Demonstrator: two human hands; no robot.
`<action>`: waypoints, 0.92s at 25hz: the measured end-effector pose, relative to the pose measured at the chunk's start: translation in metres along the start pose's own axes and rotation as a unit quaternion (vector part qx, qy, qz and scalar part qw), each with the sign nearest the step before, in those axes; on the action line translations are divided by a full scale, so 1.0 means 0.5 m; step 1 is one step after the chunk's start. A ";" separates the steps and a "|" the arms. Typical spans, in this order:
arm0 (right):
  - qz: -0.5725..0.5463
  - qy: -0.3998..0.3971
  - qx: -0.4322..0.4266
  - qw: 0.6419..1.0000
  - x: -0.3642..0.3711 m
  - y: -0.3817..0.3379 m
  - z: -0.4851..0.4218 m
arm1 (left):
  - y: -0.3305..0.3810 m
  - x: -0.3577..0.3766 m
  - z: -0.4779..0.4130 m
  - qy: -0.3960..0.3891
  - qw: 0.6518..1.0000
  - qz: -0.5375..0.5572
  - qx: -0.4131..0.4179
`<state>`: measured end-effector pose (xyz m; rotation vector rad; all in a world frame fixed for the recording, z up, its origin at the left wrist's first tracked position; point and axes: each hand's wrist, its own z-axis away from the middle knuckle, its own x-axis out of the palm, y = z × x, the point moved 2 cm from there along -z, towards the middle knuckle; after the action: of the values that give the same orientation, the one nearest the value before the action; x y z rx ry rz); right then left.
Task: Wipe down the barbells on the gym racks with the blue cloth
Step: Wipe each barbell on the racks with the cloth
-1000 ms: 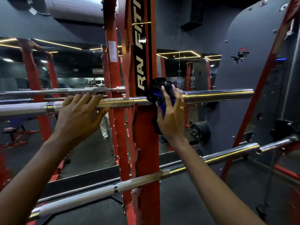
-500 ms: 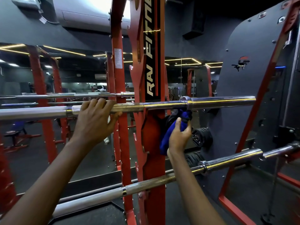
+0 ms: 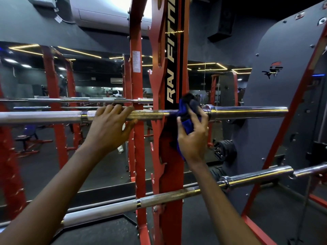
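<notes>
Head view: we see the right hand [image 3: 192,138] pinching the blue cloth [image 3: 187,123] against the upper barbell [image 3: 247,112], just right of the red upright [image 3: 174,218]. Left of the upright, the left hand [image 3: 109,128] curls its fingers over the same bar.

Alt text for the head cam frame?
The right hand holds a blue cloth against the upper barbell at the red rack upright; the left hand grips the same bar. A lower barbell sits below.
</notes>
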<state>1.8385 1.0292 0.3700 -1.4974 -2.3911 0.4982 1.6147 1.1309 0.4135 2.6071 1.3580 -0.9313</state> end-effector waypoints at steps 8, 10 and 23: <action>0.117 -0.077 0.016 0.990 -0.024 0.037 -0.107 | -0.097 -0.038 0.048 -0.023 0.997 -0.055 -0.054; 0.111 -0.088 0.012 0.990 0.008 0.000 -0.090 | -0.101 -0.037 0.053 -0.033 0.997 -0.043 -0.056; 0.250 -0.217 -0.144 0.932 0.146 -0.176 -0.001 | -0.145 -0.041 0.070 0.005 0.998 -0.017 -0.065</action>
<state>1.7364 1.0597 0.4115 -2.3726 -2.4588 0.6643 1.5337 1.1492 0.4118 2.5029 1.4187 -0.8069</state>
